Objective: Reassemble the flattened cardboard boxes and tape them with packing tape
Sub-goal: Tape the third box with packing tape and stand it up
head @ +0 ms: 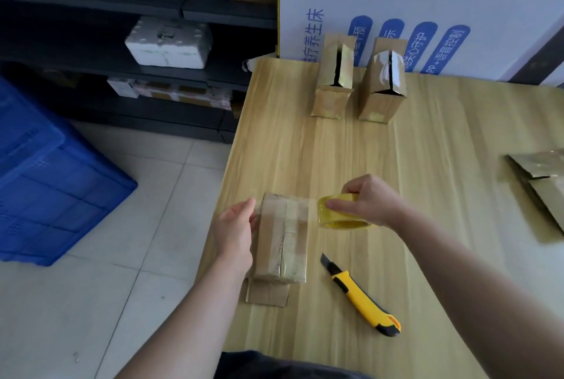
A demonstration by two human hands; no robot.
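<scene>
A small assembled cardboard box [282, 241] lies near the left edge of the wooden table [427, 150]. My left hand [235, 226] presses against its left side, fingers on the far corner where a tape end sits. My right hand [366, 201] grips a roll of yellowish clear packing tape [338, 215] just right of the box. A strip of tape stretches from the roll across the far end of the box top. One flap pokes out from under the box's near end.
A yellow utility knife [361, 294] lies right of the box, blade out. Two taped boxes [334, 76] [383, 82] stand at the table's back. Flattened boxes [540, 183] lie at the right edge. A blue crate [45, 174] and dark shelves [137, 43] are on the left.
</scene>
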